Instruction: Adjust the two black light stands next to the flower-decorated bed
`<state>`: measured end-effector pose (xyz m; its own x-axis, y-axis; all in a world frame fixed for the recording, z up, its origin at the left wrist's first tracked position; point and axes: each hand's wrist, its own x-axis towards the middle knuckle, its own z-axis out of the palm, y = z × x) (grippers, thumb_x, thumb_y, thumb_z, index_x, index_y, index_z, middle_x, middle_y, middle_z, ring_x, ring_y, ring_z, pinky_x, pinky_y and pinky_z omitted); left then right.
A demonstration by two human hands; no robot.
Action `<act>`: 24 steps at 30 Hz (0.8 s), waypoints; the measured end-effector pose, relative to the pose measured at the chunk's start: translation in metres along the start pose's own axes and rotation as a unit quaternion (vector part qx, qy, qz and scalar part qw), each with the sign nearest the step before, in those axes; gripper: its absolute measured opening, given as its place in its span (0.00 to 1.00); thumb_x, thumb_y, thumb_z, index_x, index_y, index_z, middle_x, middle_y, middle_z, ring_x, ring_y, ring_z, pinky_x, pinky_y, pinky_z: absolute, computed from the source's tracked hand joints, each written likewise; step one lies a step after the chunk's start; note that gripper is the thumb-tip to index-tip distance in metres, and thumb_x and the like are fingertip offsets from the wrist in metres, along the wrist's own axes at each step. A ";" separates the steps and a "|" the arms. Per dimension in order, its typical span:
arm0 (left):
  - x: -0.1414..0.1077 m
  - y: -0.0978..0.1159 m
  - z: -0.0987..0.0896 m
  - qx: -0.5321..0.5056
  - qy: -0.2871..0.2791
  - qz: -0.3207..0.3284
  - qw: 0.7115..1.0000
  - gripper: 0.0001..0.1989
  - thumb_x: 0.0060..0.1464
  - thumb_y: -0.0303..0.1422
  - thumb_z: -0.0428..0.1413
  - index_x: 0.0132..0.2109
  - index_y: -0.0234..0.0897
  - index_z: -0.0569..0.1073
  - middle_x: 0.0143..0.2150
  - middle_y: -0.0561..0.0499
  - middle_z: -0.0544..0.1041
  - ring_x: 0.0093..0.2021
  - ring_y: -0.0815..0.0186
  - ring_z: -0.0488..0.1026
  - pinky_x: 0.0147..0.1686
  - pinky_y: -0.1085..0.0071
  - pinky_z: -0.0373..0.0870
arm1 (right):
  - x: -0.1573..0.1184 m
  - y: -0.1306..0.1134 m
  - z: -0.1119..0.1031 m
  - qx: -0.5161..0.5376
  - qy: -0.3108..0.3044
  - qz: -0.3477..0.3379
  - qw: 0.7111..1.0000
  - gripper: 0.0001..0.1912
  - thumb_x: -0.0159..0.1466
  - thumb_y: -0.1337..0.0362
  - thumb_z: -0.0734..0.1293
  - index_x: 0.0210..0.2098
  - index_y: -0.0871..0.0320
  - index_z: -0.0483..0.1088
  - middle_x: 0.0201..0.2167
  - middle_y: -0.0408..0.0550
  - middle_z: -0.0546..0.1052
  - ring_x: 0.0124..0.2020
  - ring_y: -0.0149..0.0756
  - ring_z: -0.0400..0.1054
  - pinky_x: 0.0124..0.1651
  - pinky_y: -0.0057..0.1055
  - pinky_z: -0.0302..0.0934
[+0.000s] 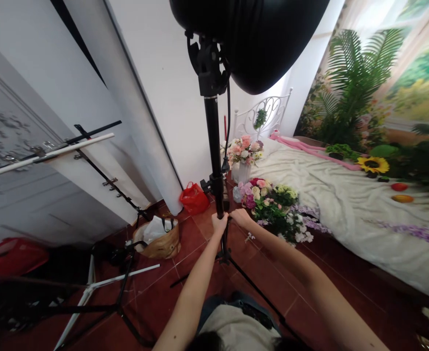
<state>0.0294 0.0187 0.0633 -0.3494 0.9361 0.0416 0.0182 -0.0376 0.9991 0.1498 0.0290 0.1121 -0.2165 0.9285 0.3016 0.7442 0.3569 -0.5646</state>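
Note:
A black light stand rises upright in front of me, with a large black studio light on its top. My left hand is wrapped round the lower part of the pole. Beside it, my right hand is closed at the pole's right side, its fingertips at a small dark knob that they mostly hide. A clamp collar with a knob sits higher on the pole, and a black cable hangs down along it. The stand's legs spread over the tiles below my hands.
Artificial flowers stand close to the right of the pole, by a bed with a cream cover. A red bag and a brown bag rest on the floor to the left. Further left are other stands with crossbars.

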 end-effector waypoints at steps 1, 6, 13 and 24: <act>0.000 0.001 0.000 -0.004 0.002 0.004 1.000 0.07 0.36 0.32 0.56 0.20 0.33 0.67 0.17 0.55 0.66 0.19 0.72 0.63 0.20 0.77 0.60 | -0.007 0.004 0.003 -0.010 -0.021 -0.008 1.000 0.09 0.56 0.68 0.66 0.36 0.58 0.74 0.33 0.54 0.78 0.38 0.39 0.72 0.35 0.26 0.63; -0.003 0.008 0.000 -0.021 -0.002 -0.001 1.000 0.09 0.35 0.34 0.58 0.19 0.34 0.67 0.17 0.54 0.66 0.19 0.73 0.62 0.20 0.77 0.58 | -0.061 0.027 0.042 -0.097 -0.097 -0.023 0.990 0.33 0.59 0.71 0.56 0.63 0.50 0.47 0.62 0.49 0.55 0.52 0.37 0.65 0.42 0.29 0.65; -0.003 0.004 0.001 0.004 0.007 -0.011 1.000 0.07 0.37 0.32 0.55 0.19 0.34 0.67 0.16 0.55 0.64 0.18 0.73 0.62 0.19 0.77 0.57 | -0.118 0.064 0.077 -0.093 -0.177 0.088 0.976 0.40 0.51 0.74 0.62 0.62 0.54 0.50 0.66 0.59 0.40 0.57 0.49 0.58 0.51 0.40 0.60; 0.000 0.000 -0.001 -0.010 -0.009 0.001 1.000 0.09 0.37 0.33 0.56 0.18 0.34 0.66 0.17 0.54 0.67 0.19 0.72 0.64 0.20 0.76 0.59 | 0.021 -0.097 -0.080 0.309 0.048 -0.112 0.943 0.38 0.54 0.58 0.68 0.60 0.56 0.49 0.56 0.54 0.62 0.57 0.39 0.58 0.56 0.38 0.57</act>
<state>0.0284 0.0187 0.0631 -0.3326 0.9420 0.0436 0.0001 -0.0462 0.9989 0.1239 0.0057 0.2347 -0.2444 0.8204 0.5169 0.1690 0.5609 -0.8104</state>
